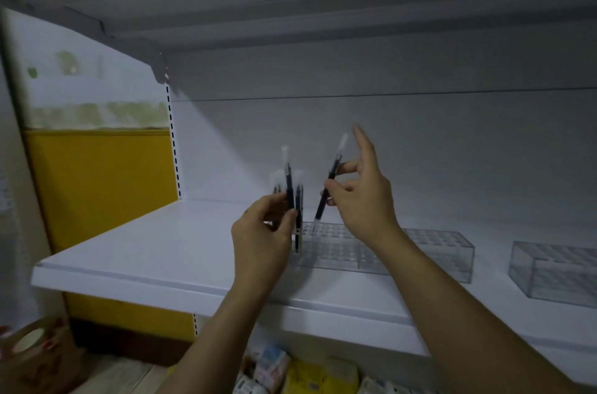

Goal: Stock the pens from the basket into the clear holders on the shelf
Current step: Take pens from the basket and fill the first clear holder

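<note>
My left hand (263, 232) grips a small bunch of dark pens with clear caps (288, 187), held upright above the left end of a clear holder (429, 251) on the white shelf (155, 251). My right hand (361, 196) pinches a single dark pen (327, 192) between thumb and fingers, index finger raised. This pen tilts, its lower tip just over the holder's grid of holes. One or two pens (298, 225) stand in the holder's left end, partly hidden by my left hand. The basket is not in view.
A second clear holder (555, 274) sits further right on the shelf. Another shelf board hangs overhead. Below the shelf lie colourful packets (290, 371). A brown paper bag (35, 351) stands at the lower left beside a yellow panel (103, 187).
</note>
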